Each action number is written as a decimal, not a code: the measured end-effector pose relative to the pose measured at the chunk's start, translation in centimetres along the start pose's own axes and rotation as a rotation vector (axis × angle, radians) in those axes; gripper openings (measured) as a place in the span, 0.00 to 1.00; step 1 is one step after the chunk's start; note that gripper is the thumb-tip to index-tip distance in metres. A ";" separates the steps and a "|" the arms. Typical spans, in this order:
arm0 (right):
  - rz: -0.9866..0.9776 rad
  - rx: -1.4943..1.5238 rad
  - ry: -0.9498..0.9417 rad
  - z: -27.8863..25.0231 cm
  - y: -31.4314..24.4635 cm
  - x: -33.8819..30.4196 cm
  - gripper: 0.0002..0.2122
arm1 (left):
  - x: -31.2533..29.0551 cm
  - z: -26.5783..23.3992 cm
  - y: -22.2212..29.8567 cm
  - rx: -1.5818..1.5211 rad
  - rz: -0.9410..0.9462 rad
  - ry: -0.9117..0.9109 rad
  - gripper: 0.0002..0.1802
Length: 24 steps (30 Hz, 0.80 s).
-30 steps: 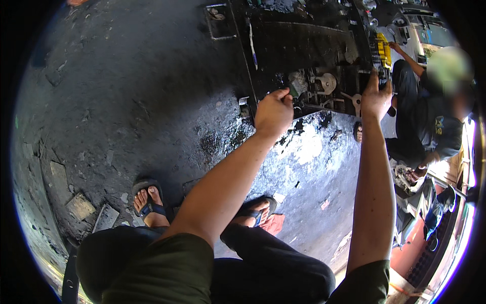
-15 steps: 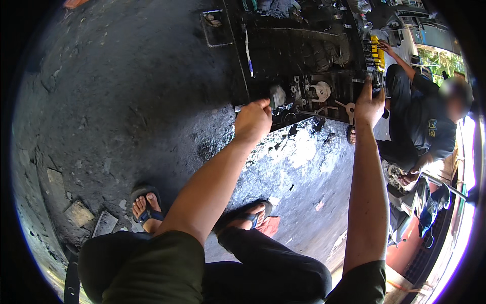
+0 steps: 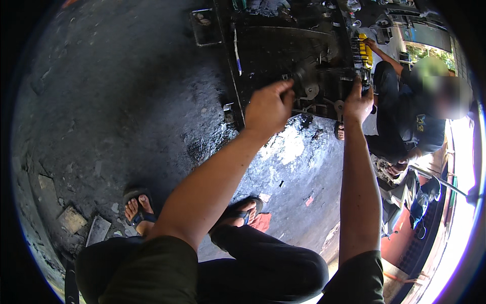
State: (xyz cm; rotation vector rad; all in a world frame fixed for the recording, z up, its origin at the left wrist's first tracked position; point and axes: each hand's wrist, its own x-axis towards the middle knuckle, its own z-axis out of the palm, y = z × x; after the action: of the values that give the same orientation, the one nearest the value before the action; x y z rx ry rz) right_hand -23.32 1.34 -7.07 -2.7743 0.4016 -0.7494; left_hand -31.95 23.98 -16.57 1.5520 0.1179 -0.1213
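Both hands work at a greasy metal engine part (image 3: 316, 83).
Left hand (image 3: 268, 109) grips its near edge; right hand (image 3: 357, 104) clasps the far side.

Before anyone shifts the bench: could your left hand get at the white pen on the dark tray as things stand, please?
Probably yes: the left hand hovers just right of the white pen on the dark tray, with nothing lying between them.

Engine block (image 3: 324, 83): dull grey metal, greasy. Workbench (image 3: 268, 55): black, grimy, matt. Floor (image 3: 126, 111): rough, oil-stained concrete.
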 end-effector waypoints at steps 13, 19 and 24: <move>0.071 0.175 0.176 0.8 1.4 -0.3 0.37 | -0.9 2.4 4.9 0.003 0.008 -0.118 0.19; 0.079 0.131 0.155 0.5 0.8 -0.8 0.35 | -1.5 2.6 6.2 0.042 0.087 -0.104 0.16; 0.073 0.154 0.154 0.3 0.6 -0.7 0.34 | -1.8 3.3 5.1 0.131 0.033 -0.089 0.20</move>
State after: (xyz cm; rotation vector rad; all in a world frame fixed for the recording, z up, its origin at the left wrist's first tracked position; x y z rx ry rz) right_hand -23.82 1.07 -7.81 -2.5546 0.4510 -0.9379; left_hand -32.94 20.79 -11.19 1.6761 0.0143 -0.1742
